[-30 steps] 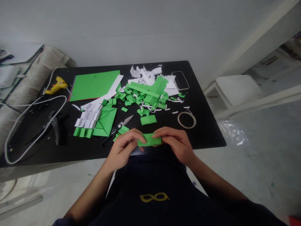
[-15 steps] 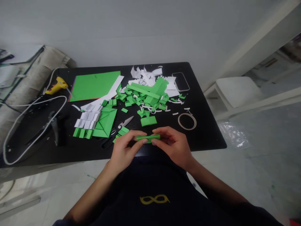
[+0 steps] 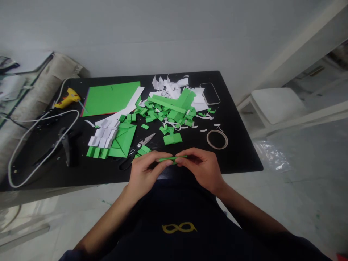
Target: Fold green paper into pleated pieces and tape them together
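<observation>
Between my two hands, at the table's front edge, is a folded piece of green paper [image 3: 166, 158], seen nearly edge-on. My left hand [image 3: 145, 168] pinches its left part between thumb and fingers. At its right part, my right hand [image 3: 202, 167] grips in the same way, the two thumbs close together. Just beyond lies a flat green paper piece [image 3: 173, 139]. Left of my left hand are open scissors [image 3: 139, 145], with a few folded green pieces [image 3: 143, 150] beside the blades.
A heap of green paper pieces [image 3: 156, 110] and white scraps [image 3: 170, 87] covers the middle back. Right of it are a roll of tape [image 3: 217, 139] and a phone-shaped frame [image 3: 210, 93]. Leftward lie green sheets [image 3: 111, 98], a yellow glue gun [image 3: 69, 98] and a white cable [image 3: 16, 154].
The green paper in my hands has tipped so less of its face shows. Both hands keep their pinch in nearly the same place. The view has shifted slightly.
</observation>
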`<state>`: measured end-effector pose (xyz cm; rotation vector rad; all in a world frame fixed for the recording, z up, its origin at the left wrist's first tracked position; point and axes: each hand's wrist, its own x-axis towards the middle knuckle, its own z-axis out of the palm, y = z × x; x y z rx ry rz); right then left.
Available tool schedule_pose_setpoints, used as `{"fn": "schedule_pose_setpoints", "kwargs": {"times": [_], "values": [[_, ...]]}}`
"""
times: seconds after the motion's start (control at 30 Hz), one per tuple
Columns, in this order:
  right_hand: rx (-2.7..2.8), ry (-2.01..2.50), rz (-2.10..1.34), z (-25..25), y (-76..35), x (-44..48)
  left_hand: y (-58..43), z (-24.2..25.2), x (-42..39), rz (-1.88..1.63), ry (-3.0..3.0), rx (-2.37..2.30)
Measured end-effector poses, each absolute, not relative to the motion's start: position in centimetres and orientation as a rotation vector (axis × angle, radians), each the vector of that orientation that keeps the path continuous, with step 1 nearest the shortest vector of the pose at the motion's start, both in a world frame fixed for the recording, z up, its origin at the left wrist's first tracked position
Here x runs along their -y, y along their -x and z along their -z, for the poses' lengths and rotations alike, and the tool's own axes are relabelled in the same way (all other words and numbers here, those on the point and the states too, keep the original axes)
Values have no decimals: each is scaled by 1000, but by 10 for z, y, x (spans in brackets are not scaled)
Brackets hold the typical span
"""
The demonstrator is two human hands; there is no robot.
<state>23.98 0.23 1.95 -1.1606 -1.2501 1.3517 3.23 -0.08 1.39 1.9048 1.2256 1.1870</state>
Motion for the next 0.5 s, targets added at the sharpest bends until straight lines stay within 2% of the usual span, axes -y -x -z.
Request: {"fn": "schedule_pose_setpoints", "kwargs": {"times": [0.5], "values": [[1575, 1151, -1308, -22, -245, -7, -34, -14, -2, -1147, -1990, -1155]]}}
